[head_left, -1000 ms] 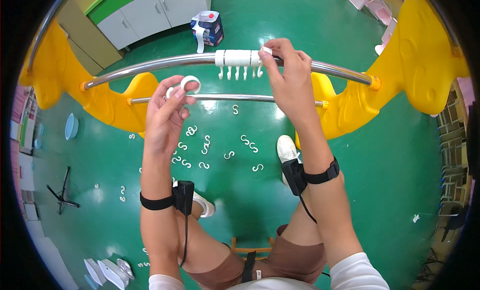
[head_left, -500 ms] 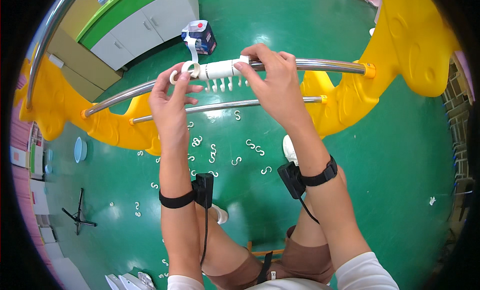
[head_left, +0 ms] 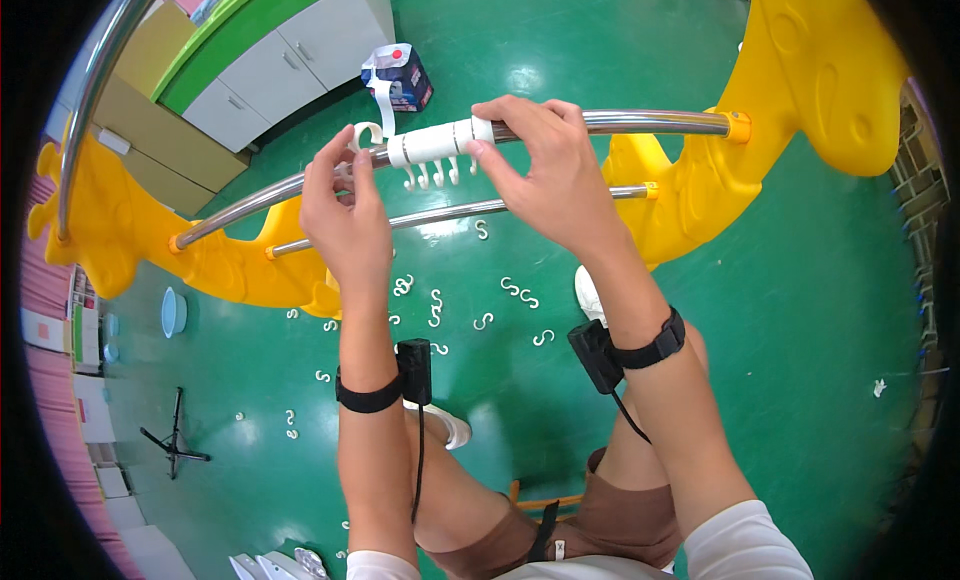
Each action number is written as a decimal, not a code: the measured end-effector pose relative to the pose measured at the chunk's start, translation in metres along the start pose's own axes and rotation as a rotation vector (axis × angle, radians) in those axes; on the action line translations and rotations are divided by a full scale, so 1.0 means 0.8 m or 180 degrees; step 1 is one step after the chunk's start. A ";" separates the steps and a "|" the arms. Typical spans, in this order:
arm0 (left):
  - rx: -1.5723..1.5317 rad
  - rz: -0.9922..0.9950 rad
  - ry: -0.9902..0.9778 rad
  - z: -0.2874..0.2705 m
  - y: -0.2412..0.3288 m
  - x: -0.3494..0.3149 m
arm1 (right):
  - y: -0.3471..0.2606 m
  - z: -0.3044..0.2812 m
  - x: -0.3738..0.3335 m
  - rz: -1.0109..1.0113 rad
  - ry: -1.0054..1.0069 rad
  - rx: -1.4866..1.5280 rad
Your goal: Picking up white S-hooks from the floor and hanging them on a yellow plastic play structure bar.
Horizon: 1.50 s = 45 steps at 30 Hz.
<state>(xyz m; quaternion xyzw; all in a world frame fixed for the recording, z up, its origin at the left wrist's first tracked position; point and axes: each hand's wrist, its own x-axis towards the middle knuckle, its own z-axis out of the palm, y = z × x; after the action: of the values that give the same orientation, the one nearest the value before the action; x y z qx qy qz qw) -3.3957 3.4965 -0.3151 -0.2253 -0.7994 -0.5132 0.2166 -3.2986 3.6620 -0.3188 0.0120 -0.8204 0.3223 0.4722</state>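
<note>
A white plastic S-hook [head_left: 368, 132] is pinched between the thumb and fingers of my left hand [head_left: 345, 195], its curved end up at the steel bar [head_left: 660, 123]. Whether it rests on the bar I cannot tell. Just right of it, several white hooks [head_left: 432, 144] sit side by side over the bar like a sleeve, their small lower ends dangling beneath. My right hand [head_left: 550, 170] closes around the bar at the right end of this row, thumb and fingers against the last hook.
Yellow moulded side frames [head_left: 790, 130] carry the bar, with a thinner lower bar [head_left: 470, 209] below. Loose S-hooks [head_left: 484, 321] lie scattered on the green floor. Beyond stand a dark package [head_left: 408, 85] and a white cabinet [head_left: 290, 65]. A black stand base [head_left: 175, 440] is at left.
The S-hook in my left hand has turned, and its curve now opens down toward the bar. My right hand stays at the row's right end. The whole view has shifted slightly.
</note>
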 end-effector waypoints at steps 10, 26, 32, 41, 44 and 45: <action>0.0161 0.0790 0.0112 0.005 -0.001 -0.010 | -0.001 0.000 0.001 0.0069 -0.0079 -0.0050; -0.0215 0.0503 -0.0490 -0.010 -0.018 0.022 | -0.004 0.009 -0.001 0.0036 0.0109 -0.0216; -0.0428 0.0211 -0.0571 -0.004 -0.008 0.014 | 0.002 0.010 -0.004 0.0038 0.0115 -0.0311; -0.0270 0.0444 -0.0778 -0.006 -0.009 0.000 | 0.000 0.010 -0.001 0.0028 0.0190 -0.0230; -0.0178 0.0509 -0.0816 0.001 -0.009 -0.006 | 0.005 0.010 -0.006 0.0048 0.0211 -0.0307; -0.0213 0.0472 -0.0822 0.000 -0.008 -0.006 | 0.004 0.011 -0.006 0.0071 0.0201 -0.0352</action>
<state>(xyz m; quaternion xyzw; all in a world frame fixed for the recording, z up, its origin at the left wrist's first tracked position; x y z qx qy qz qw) -3.3957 3.4936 -0.3225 -0.3550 -0.7842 -0.4889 0.1416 -3.3036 3.6586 -0.3270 -0.0335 -0.8217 0.2820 0.4942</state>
